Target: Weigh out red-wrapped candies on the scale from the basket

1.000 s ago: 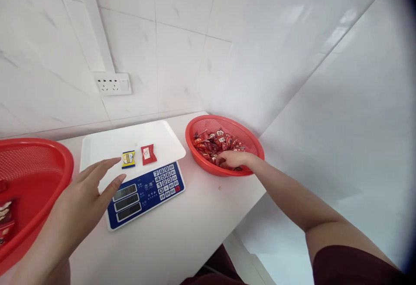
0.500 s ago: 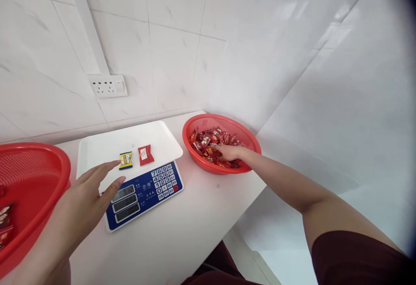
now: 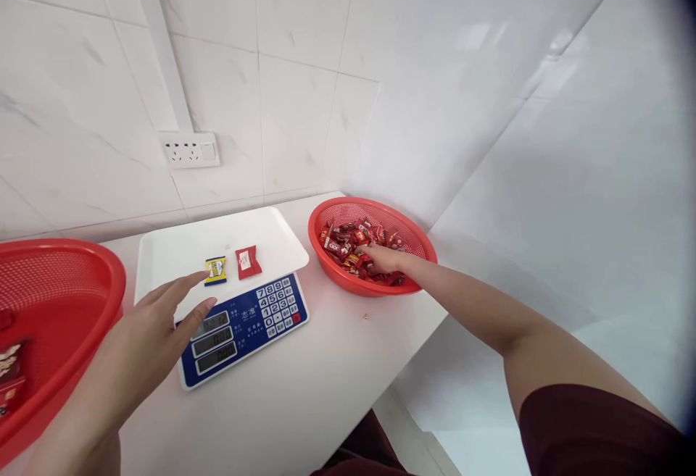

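My left hand (image 3: 163,324) hovers with fingers apart over the left end of a digital scale (image 3: 277,337), holding nothing. On the scale's white tray (image 3: 179,244) lie a yellow-and-blue wrapped candy (image 3: 215,271), close to my left fingertips, and a red wrapped candy (image 3: 249,263). To the right, my right hand (image 3: 383,259) reaches into a red mesh basket (image 3: 375,208). Its fingertips are down among red wrapped candies (image 3: 340,244), and I cannot see whether they grip one.
A second red basket (image 3: 70,251) with a few wrapped packets (image 3: 9,364) stands at the far left. A tiny crumb (image 3: 366,316) lies on the white table (image 3: 326,360). A wall socket (image 3: 190,150) is behind the scale. Tiled walls close off the back and right.
The view has shifted slightly. My right hand still works among the candies in the basket, with its fingers moved a little. My left hand stays beside the yellow candy.
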The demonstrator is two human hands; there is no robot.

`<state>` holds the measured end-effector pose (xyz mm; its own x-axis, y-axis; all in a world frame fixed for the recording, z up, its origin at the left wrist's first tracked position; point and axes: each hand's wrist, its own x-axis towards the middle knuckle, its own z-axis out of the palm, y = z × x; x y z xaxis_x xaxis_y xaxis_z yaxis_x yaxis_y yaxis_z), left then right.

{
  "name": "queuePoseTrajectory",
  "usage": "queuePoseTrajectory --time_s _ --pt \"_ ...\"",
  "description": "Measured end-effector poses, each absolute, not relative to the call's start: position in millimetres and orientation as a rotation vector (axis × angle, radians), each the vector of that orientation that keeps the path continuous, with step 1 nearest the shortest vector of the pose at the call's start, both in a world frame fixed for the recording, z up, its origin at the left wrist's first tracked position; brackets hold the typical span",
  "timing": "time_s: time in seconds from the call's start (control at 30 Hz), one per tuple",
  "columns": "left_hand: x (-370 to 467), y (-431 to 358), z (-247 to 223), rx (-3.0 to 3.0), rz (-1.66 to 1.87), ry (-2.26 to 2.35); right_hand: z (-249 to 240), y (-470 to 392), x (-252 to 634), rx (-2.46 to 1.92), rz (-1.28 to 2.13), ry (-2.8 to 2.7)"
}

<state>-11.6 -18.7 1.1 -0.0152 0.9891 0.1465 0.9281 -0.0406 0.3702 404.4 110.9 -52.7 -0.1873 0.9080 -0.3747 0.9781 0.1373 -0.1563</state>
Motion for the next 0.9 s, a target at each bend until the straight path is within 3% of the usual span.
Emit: queuePoseTrajectory --time_s 0.33,0.6,0.9 --pt "-12 -18 -4 2.146 0.563 2.048 -20 110 399 2.19 -1.623 2.376" --pt "-14 -19 -4 2.145 0.547 2.049 -4 98 373 2.522 -1.722 2.254" --pt "-14 -19 -2 2.107 0.503 2.058 -11 114 383 2.594 -1.646 2.301"
